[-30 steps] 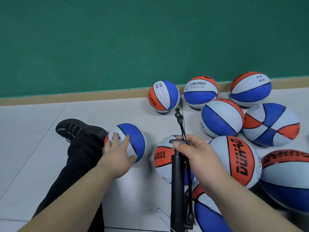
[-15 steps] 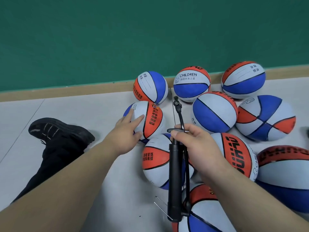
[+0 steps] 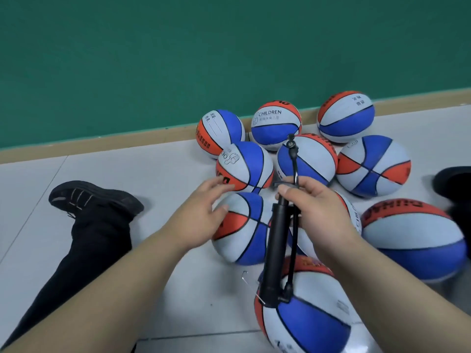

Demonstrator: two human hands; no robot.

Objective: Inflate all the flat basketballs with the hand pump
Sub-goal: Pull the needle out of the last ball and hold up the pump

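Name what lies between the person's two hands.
The black hand pump, gripped by the right hand, and a basketball behind it, in the head view.

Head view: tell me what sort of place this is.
Probably a school or gym room, though that is a guess. It has a plain green wall with a tan skirting board, pale floor tiles, and a cluster of children's basketballs around the hand pump held in the right hand.

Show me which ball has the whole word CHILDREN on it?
The ball in the middle of the three along the green wall. CHILDREN runs across its white top; no other ball shows that whole word.
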